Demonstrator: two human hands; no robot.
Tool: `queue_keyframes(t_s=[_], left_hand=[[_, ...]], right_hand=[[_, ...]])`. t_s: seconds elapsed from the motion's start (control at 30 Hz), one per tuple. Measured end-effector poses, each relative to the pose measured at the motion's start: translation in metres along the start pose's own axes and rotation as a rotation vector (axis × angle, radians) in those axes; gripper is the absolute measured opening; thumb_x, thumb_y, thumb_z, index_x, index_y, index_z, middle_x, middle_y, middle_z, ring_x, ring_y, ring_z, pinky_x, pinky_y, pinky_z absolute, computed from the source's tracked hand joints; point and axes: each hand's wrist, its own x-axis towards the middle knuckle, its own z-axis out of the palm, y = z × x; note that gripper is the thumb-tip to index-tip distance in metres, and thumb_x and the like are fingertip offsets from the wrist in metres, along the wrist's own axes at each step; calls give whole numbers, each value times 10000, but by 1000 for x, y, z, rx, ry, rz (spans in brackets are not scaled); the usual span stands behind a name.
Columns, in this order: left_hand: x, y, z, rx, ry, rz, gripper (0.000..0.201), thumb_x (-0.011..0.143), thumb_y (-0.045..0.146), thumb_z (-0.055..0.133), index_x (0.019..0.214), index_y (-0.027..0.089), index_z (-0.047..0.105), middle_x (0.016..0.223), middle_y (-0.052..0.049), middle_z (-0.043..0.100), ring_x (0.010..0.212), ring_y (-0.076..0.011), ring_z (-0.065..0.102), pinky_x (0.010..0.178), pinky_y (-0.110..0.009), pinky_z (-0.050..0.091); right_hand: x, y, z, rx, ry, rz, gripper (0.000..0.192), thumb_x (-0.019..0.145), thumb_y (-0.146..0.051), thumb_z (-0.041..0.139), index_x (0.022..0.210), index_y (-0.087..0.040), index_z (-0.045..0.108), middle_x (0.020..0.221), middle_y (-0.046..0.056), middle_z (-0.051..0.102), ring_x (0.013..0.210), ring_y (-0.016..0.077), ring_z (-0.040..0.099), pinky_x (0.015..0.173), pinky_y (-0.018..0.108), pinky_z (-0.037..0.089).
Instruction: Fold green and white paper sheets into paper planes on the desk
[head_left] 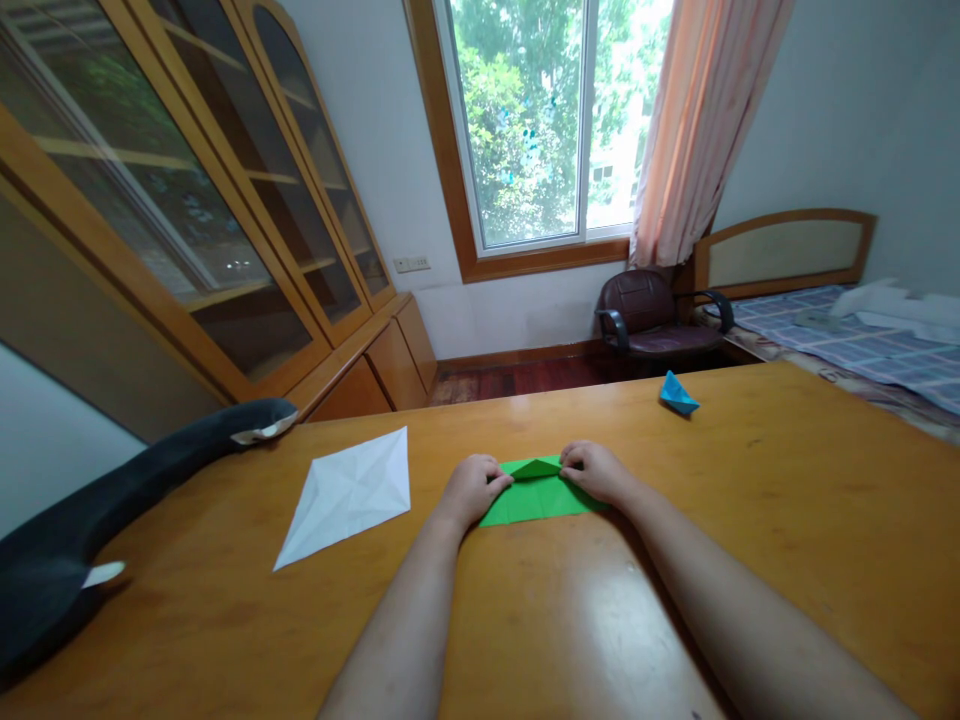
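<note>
While both forearms reach across the desk, the scene reads as follows.

Green paper: a partly folded green sheet (536,495) lies flat on the wooden desk (787,520), near its middle, with a small raised triangular flap at its far edge.
Left hand: the left hand (472,488) is curled, fingertips pinching the left end of that flap, palm resting on the sheet's left side.
Right hand: the right hand (596,470) is likewise curled, fingers closed on the right end of the flap.
White paper: a creased white sheet (349,495) lies flat to the left of the green one, apart from it.
Blue boat: a folded blue paper boat (677,394) sits near the desk's far edge.
Dark object: a long dark thing (112,500), possibly a plush toy, lies on the left end of the desk.
</note>
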Motion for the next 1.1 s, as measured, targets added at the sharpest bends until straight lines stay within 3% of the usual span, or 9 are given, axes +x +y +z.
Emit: queue_keyframes(t_s=[0.53,0.9,1.1], left_hand=[[1,11,-2,215,-8,-76,359,932,385,472,715,184,675,780,-50,669,764,-175,569,686,-283,356],[3,22,-1,346,-57,-199,375,962,412,411,795,199,672,861,-62,711,830,-198,630,705,-296,360],[6,25,2,364,-63,-256,364,964,422,410,840,199,670,889,-77,712,878,-212,636,752,-308,373]], right_hand=[[-2,-21,-9,-229,-89,121,268,927,-294,461,816,-178,677,832,65,704,752,165,598,649,243,348],[-2,-30,-8,-362,-90,172,291,925,-318,450,888,-204,714,914,91,742,818,208,664,680,271,397],[-5,-30,-7,-292,-44,201,288,891,-233,463,1054,-205,698,1026,94,739,919,219,673,767,280,429]])
